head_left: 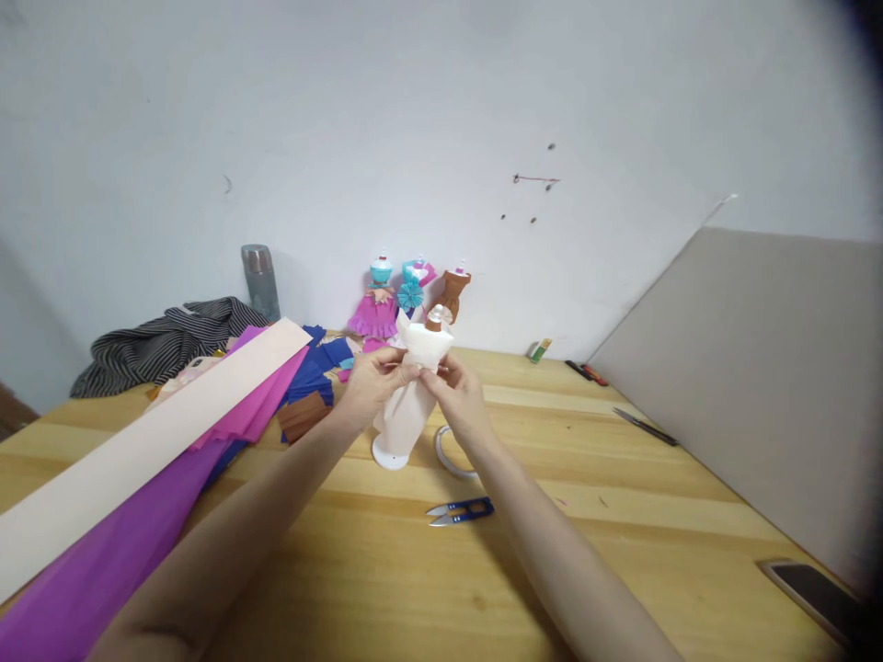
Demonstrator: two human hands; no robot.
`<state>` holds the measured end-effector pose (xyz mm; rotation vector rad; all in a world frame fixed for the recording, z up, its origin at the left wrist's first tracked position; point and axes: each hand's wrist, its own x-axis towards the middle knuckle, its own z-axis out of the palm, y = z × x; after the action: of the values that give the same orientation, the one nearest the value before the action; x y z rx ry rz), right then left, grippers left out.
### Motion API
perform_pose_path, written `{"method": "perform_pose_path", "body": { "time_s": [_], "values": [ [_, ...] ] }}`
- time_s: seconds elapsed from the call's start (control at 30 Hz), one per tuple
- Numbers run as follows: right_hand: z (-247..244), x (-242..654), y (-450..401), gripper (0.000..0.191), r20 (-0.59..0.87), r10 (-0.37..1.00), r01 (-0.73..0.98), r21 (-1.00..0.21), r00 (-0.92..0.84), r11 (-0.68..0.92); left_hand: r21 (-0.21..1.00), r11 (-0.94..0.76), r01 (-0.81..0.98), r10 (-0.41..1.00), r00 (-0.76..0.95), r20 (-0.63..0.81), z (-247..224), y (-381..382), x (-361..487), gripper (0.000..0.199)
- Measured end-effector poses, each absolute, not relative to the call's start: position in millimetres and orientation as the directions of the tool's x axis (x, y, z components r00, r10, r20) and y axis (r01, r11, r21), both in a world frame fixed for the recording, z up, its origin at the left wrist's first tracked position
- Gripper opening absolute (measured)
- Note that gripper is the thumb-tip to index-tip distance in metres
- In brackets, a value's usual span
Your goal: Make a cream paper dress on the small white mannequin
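Observation:
A small white dress form stands tilted in front of me, wrapped in pale cream crepe paper. Its round white base shows at the bottom and a brown band circles the neck. My left hand pinches the paper at the waist from the left. From the right, my right hand pinches it too, the thumbs nearly meeting at the front. Under my right forearm lies a roll of white tape, partly hidden. Blue-handled thread snips rest nearer to me.
Coloured paper sheets and a striped cloth cover the table's left side, near a grey bottle. Several dressed forms stand by the wall. On the right are a craft knife, a green-labelled glue stick and a phone-like dark object.

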<state>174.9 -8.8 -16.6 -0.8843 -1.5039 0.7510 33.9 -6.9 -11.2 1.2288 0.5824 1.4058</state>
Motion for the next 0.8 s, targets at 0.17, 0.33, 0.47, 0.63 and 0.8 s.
{"method": "perform_pose_path", "body": {
  "time_s": [0.17, 0.33, 0.47, 0.63, 0.8],
  "values": [
    [-20, 179, -5, 0.027, 0.5, 0.864, 0.099, -0.859, -0.058, 0.503, 0.869, -0.268, -0.416, 0.917, 0.167, 0.363, -10, -7, 33, 0.037],
    [-19, 183, -4, 0.032, 0.472, 0.877, 0.093, -0.873, -0.086, 0.479, 0.883, -0.25, -0.397, 0.921, 0.185, 0.344, -10, -6, 31, 0.04],
    [-13, 186, -7, 0.031, 0.452, 0.88, 0.085, -0.881, -0.144, 0.466, 0.889, -0.248, -0.385, 0.924, 0.182, 0.336, -12, -2, 28, 0.039],
    [-10, 187, -9, 0.025, 0.418, 0.891, -0.044, -0.908, -0.177, 0.417, 0.89, -0.251, -0.38, 0.907, 0.228, 0.353, -17, 8, 18, 0.036],
    [-8, 185, -10, 0.027, 0.312, 0.93, -0.187, -0.942, -0.195, 0.277, 0.882, -0.218, -0.418, 0.895, 0.275, 0.352, -20, 17, 7, 0.04]
  ]
}}
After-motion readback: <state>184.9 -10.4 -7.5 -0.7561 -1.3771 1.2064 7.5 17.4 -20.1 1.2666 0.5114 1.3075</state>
